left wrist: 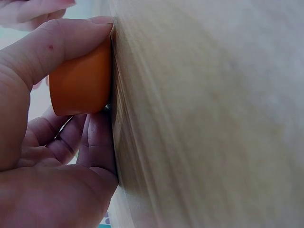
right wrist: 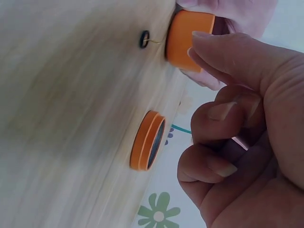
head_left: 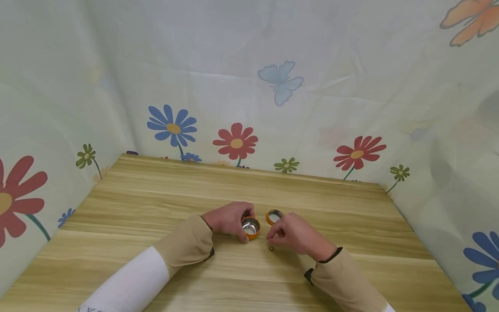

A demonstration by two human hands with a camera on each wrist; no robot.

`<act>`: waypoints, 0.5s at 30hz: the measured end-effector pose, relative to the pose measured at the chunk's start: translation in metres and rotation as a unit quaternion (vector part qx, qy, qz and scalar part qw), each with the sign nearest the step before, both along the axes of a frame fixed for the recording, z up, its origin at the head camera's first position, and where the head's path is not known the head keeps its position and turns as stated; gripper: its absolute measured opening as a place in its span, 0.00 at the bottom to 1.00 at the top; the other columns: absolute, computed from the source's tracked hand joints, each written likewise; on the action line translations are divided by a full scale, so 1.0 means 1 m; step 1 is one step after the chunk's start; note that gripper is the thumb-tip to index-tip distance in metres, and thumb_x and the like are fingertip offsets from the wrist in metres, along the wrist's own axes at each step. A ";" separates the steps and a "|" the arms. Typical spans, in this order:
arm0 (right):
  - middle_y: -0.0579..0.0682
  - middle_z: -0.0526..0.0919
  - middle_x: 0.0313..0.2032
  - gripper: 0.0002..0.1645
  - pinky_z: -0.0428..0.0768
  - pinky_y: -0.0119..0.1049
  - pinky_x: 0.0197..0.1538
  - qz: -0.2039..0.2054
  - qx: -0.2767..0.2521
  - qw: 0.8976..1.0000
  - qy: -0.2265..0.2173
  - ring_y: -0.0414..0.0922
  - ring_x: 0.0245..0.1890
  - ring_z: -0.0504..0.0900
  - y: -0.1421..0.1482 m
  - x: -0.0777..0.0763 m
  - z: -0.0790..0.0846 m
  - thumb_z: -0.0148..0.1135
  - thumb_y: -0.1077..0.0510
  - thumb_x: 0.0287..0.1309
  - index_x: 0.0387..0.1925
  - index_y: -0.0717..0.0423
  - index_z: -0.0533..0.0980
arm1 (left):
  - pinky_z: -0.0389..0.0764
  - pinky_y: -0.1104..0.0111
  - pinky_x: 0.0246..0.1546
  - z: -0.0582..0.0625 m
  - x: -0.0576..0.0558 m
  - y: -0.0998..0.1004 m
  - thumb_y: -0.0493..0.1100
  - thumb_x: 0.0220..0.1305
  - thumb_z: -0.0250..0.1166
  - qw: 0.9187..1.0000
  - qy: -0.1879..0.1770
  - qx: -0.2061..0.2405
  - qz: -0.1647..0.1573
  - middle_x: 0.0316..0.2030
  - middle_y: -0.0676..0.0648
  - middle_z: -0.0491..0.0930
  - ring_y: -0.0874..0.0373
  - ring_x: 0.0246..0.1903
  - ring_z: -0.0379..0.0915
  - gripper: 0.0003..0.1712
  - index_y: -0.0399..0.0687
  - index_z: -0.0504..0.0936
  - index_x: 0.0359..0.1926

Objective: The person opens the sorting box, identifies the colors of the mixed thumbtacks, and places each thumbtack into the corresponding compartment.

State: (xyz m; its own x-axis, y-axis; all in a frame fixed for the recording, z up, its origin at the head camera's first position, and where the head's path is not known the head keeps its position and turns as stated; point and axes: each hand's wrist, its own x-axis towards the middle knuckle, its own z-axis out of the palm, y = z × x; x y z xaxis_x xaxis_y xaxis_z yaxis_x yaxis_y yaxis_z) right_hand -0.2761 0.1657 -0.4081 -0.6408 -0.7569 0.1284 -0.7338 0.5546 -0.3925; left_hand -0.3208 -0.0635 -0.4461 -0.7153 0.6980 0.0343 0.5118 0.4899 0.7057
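Observation:
My left hand (head_left: 232, 219) grips a small round orange tin (head_left: 251, 230) from its left side, thumb in front and fingers behind. The tin stands upright on the table, its silvery inside showing a few tiny coloured pieces. In the left wrist view the thumb presses on the tin's orange wall (left wrist: 80, 85). My right hand (head_left: 294, 234) hovers just right of the tin, fingers curled, thumb and index tips close together with nothing visible between them. Beneath it lies a tiny dark round piece with a thin gold-coloured wire, perhaps an earring (right wrist: 144, 39).
The tin's orange lid (head_left: 274, 216) lies behind my right hand, inner side up. A wood-grain table (head_left: 187, 190) spreads around, bordered at the back and sides by a pale cloth (head_left: 218, 78) printed with flowers and butterflies.

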 end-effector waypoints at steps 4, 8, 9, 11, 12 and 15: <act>0.32 0.75 0.18 0.04 0.69 0.27 0.20 -0.008 0.006 1.000 -0.007 0.30 0.16 0.68 0.003 0.001 -0.004 0.70 0.61 0.50 0.27 0.47 0.84 | 0.73 0.71 0.32 0.001 0.000 -0.001 0.35 0.32 0.79 1.000 0.003 -0.003 0.002 0.32 0.50 0.76 0.55 0.33 0.73 0.28 0.46 0.73 0.36; 0.34 0.78 0.21 0.04 0.71 0.26 0.22 0.004 0.010 1.000 -0.010 0.31 0.19 0.71 0.005 0.001 -0.008 0.71 0.61 0.49 0.26 0.48 0.83 | 0.73 0.71 0.33 0.001 0.000 0.000 0.36 0.32 0.79 1.000 0.005 -0.007 0.001 0.32 0.51 0.76 0.57 0.33 0.72 0.28 0.47 0.73 0.36; 0.35 0.78 0.21 0.04 0.71 0.26 0.22 0.010 0.011 1.000 -0.007 0.31 0.19 0.72 0.006 0.000 -0.009 0.71 0.61 0.49 0.25 0.48 0.83 | 0.73 0.72 0.32 0.001 0.000 0.000 0.36 0.32 0.79 1.000 0.005 -0.007 0.001 0.32 0.51 0.76 0.57 0.33 0.72 0.28 0.47 0.73 0.36; 0.37 0.78 0.21 0.06 0.71 0.26 0.23 0.022 0.012 1.000 -0.002 0.33 0.19 0.73 0.006 0.000 -0.012 0.72 0.61 0.48 0.24 0.48 0.82 | 0.73 0.72 0.33 0.000 -0.001 0.000 0.36 0.32 0.79 1.000 0.005 -0.006 0.001 0.33 0.51 0.76 0.57 0.34 0.72 0.28 0.47 0.73 0.36; 0.38 0.78 0.20 0.06 0.70 0.26 0.23 0.026 0.014 1.000 -0.002 0.33 0.19 0.72 0.007 0.000 -0.013 0.72 0.61 0.48 0.24 0.48 0.81 | 0.73 0.72 0.33 0.000 -0.001 0.000 0.36 0.32 0.79 1.000 0.004 -0.006 0.001 0.33 0.51 0.76 0.57 0.34 0.72 0.28 0.47 0.73 0.36; 0.40 0.77 0.19 0.08 0.70 0.25 0.23 0.029 0.023 0.999 -0.006 0.34 0.18 0.72 0.007 0.000 -0.014 0.71 0.62 0.48 0.22 0.47 0.80 | 0.73 0.72 0.32 0.000 -0.001 0.000 0.35 0.32 0.79 1.000 0.000 -0.003 0.003 0.33 0.51 0.76 0.56 0.34 0.72 0.28 0.46 0.73 0.36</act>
State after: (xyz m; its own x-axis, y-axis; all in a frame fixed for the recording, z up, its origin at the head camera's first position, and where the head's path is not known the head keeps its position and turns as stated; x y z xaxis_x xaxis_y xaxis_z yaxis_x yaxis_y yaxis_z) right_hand -0.2758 0.1723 -0.4222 -0.5967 -0.7979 0.0854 -0.7607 0.5285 -0.3769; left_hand -0.3215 -0.0632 -0.4458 -0.7192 0.6941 0.0306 0.5089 0.4964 0.7033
